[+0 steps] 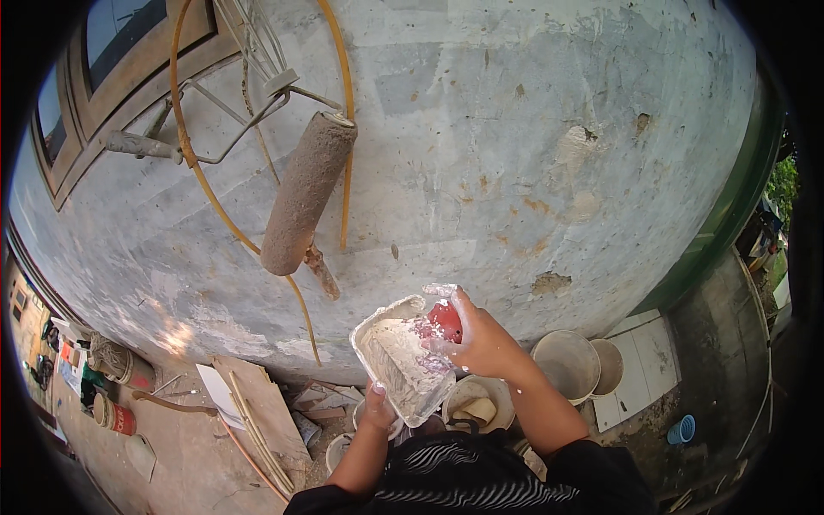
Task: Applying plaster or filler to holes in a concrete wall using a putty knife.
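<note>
My left hand holds up a white rectangular tray from below; it carries a mound of pale putty. My right hand, smeared with putty, grips a red-handled scraper at the tray's right edge. Both hands are close to a weathered grey wall with chipped patches.
A dirty paint roller hangs on the wall beside orange hose and a window frame. Below stand several buckets, a wooden board, a red can and a small blue cup.
</note>
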A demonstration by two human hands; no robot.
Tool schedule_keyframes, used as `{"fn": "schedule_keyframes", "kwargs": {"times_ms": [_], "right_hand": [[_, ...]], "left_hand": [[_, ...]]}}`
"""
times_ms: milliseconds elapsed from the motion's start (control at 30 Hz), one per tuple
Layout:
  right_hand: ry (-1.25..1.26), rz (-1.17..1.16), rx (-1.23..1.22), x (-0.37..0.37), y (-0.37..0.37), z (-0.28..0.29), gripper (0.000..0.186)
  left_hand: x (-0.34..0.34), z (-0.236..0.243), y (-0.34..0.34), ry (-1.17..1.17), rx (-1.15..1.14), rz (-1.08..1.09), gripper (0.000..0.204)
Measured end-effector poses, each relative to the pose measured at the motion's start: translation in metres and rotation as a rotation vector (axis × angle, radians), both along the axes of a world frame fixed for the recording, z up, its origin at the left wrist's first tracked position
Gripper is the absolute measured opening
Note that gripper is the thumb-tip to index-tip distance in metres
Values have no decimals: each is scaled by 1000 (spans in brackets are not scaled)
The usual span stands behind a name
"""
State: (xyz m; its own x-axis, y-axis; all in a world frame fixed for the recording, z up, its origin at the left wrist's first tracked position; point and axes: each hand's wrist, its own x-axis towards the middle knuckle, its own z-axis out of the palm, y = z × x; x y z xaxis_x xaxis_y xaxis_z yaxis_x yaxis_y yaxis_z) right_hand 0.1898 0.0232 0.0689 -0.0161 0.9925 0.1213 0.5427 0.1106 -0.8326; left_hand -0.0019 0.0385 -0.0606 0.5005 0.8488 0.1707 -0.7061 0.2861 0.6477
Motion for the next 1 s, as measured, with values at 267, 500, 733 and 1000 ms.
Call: {"fn": "schedule_keyframes", "kwargs": {"times_ms": [267,500,733,1000], "right_hand": [[-43,-25,144,-1,-9,16,65],[-271,-113,306,2,4,15,52],[-290,-25,397,-4,7,22,38],[-387,0,428,-12,3,26,41]], "left_hand": [[-3,2,8,-117,-71,19,91],[0,-4,11,102,65,58,94],[2,1,11,71,-1,31,88],[2,2,9,30,-49,29,86]]}}
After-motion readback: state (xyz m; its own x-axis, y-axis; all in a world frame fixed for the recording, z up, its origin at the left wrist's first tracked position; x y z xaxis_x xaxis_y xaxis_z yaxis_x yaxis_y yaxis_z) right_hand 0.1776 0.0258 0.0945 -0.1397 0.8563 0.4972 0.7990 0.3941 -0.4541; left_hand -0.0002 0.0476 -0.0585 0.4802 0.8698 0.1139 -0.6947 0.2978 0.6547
